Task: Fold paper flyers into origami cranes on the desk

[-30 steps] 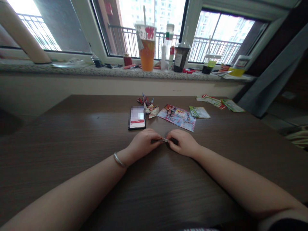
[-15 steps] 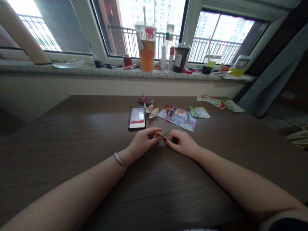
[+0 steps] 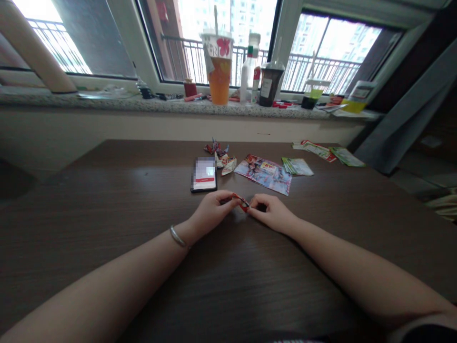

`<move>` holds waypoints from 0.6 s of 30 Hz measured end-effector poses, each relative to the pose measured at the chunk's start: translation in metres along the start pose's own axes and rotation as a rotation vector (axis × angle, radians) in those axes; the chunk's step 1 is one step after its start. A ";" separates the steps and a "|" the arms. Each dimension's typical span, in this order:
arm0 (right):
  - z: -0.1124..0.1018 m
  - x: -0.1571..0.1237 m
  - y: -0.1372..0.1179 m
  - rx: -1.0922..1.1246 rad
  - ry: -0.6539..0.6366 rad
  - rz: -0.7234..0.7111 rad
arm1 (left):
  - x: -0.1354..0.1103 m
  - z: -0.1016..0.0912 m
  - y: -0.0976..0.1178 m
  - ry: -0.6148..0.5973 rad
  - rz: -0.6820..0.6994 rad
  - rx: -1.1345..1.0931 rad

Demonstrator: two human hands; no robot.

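Between my two hands is a small folded piece of printed paper (image 3: 244, 204), red with some white. My left hand (image 3: 214, 208), with a silver bangle at its wrist, pinches the paper's left end. The fingertips of my right hand (image 3: 272, 211) are closed on its right end. Just beyond my left hand lies a phone (image 3: 204, 175) with its screen lit. Behind the phone are a crumpled white-and-red folded paper (image 3: 226, 163) and a purple-red folded paper (image 3: 216, 147). A colourful printed sheet (image 3: 264, 173) lies flat beyond my right hand.
Green-and-white paper strips (image 3: 297, 166) lie right of the sheet, with more strips (image 3: 317, 150) farther back. On the stone windowsill (image 3: 171, 107) stand a large orange drink cup (image 3: 220, 81), bottles (image 3: 246, 76), a dark drink cup (image 3: 269, 85) and smaller items. A grey curtain (image 3: 403, 109) hangs at right.
The folded paper has turned between my fingers, showing more red now. My hands have barely moved. The view has shifted very slightly.
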State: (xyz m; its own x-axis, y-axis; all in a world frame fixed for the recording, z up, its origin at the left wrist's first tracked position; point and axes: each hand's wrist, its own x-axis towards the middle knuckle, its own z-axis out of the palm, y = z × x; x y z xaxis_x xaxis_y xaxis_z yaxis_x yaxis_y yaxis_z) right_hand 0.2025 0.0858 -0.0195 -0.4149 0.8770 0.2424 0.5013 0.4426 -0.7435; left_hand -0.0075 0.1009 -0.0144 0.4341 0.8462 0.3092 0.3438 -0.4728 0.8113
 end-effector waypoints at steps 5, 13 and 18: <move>0.001 0.000 -0.003 -0.006 -0.007 0.024 | -0.001 0.001 0.002 0.022 -0.013 0.025; 0.001 0.001 -0.006 0.009 -0.015 0.056 | -0.001 0.003 0.003 0.041 -0.030 0.033; 0.003 0.003 0.001 0.090 0.011 0.109 | 0.001 0.004 0.002 -0.006 -0.029 0.014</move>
State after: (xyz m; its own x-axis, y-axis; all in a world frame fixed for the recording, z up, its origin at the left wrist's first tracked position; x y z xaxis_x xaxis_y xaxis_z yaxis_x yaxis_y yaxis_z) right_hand 0.1994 0.0882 -0.0217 -0.3529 0.9212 0.1641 0.4725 0.3268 -0.8185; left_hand -0.0030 0.0996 -0.0151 0.4284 0.8582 0.2827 0.3681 -0.4515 0.8128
